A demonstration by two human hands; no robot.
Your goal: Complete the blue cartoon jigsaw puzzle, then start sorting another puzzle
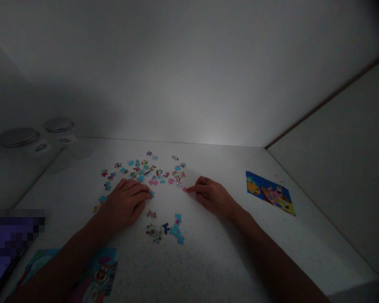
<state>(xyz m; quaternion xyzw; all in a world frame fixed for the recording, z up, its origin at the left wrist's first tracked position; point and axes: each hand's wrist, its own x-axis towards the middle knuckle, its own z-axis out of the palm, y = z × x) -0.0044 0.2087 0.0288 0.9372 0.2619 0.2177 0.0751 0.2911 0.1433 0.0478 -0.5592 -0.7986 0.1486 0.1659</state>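
While our left hand (124,204), fingers bunched, meets a blue piece (152,194) before the puzzle pile (141,178), our right hand (213,195), index extended, is nearer the pink piece (184,189) at that pile's right edge, touching it, either grip unclear.

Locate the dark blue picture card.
In the head view, the picture card lies on the table at the right, between the right hand and the side wall.

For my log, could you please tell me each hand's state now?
Left hand: at a blue puzzle piece; grip unclear.
Right hand: pointing, at a pink puzzle piece; grip unclear.
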